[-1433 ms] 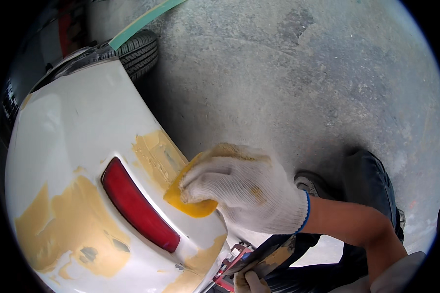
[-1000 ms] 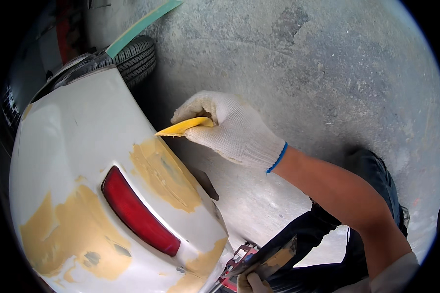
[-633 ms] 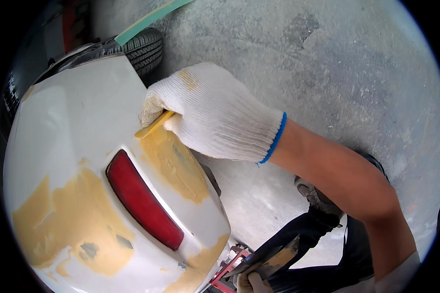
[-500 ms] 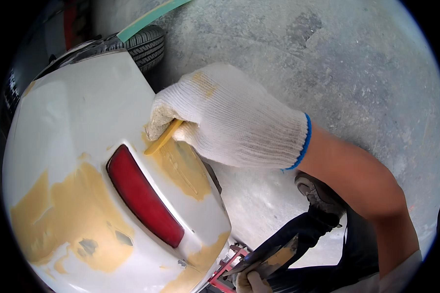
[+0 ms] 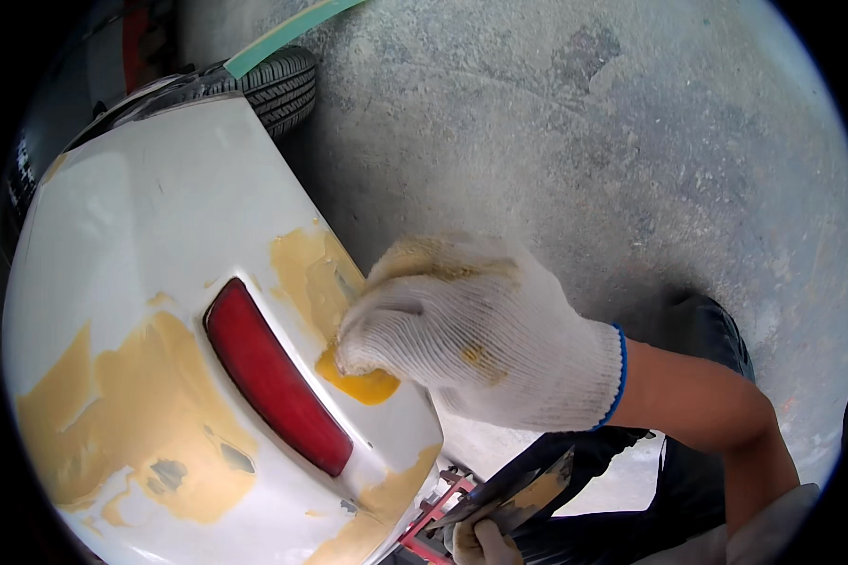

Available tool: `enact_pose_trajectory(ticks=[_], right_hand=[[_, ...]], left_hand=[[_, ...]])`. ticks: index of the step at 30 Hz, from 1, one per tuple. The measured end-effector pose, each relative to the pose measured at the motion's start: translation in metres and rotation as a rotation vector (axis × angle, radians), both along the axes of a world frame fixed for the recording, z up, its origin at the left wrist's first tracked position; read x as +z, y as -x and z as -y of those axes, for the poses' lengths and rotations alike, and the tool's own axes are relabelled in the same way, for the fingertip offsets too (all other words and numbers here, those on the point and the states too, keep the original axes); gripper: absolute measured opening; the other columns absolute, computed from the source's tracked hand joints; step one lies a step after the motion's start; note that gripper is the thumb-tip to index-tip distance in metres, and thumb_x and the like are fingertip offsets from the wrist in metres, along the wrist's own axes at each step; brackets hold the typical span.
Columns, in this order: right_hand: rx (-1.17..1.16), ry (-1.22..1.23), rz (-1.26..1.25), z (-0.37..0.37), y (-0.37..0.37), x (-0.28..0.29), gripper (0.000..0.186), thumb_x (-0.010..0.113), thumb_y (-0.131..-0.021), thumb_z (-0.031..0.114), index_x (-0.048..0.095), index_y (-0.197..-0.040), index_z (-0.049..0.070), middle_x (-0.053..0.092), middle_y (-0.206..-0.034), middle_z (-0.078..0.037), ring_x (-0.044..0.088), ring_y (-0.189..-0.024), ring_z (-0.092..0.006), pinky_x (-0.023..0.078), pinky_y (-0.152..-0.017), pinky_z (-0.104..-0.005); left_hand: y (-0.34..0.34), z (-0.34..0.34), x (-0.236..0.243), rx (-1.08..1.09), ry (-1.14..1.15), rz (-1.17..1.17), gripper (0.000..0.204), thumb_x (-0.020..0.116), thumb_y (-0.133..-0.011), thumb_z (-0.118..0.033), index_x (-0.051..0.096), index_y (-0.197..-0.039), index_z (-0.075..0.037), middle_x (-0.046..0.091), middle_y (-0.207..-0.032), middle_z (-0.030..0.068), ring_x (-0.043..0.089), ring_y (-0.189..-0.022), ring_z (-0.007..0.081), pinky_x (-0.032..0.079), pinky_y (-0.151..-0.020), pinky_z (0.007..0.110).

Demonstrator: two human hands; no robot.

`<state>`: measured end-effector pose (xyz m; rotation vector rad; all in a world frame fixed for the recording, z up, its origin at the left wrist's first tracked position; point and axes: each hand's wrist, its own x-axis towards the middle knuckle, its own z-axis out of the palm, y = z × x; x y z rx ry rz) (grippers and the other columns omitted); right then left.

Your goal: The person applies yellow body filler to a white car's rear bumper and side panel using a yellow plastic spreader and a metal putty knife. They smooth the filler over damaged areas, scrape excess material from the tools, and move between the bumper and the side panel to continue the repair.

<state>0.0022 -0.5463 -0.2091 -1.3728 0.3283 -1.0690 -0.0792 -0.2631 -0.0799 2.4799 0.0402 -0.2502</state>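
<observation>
My right hand [image 5: 485, 330], in a white knit glove with a blue cuff, is closed on a yellow plastic spreader [image 5: 360, 384]. The spreader's blade lies against a white car bumper [image 5: 170, 207], at the lower end of a tan putty patch [image 5: 306, 273] beside the red reflector [image 5: 278, 381]. Part of that patch is hidden behind the glove. Low in the view, my gloved left hand [image 5: 485, 544] grips a flat metal plate [image 5: 528, 504] that carries tan putty.
Another broad putty area [image 5: 151, 414] covers the bumper left of the reflector. A tyre [image 5: 281, 89] and a green strip [image 5: 292, 36] are at the far end. A red metal stand [image 5: 433, 523] is by the bumper's near end, over a grey concrete floor [image 5: 556, 160].
My right hand has moved nearer along the putty patch with the spreader, and the wrist has turned. The patch's upper part now shows. My left hand stays almost still; a leg shows farther right.
</observation>
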Motion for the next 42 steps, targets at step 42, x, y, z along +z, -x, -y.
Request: enact_pose_trajectory(ticks=[42], right_hand=[[0.282,-1.011,0.434,0.024,-0.081,-0.056,0.017,0.066,-0.087,0.000,0.070,-0.103,0.002,0.071,-0.094,-0.009,0.066,-0.083,-0.0107,0.054,-0.075,-0.0222]], left_hand=[[-0.010,0.004,-0.012,-0.255,-0.159,0.171,0.018,0.047,-0.097,-0.002,0.063,-0.101,0.006,0.068,-0.103,0.0150,0.065,-0.091,0.0196,0.054,-0.080,0.031]])
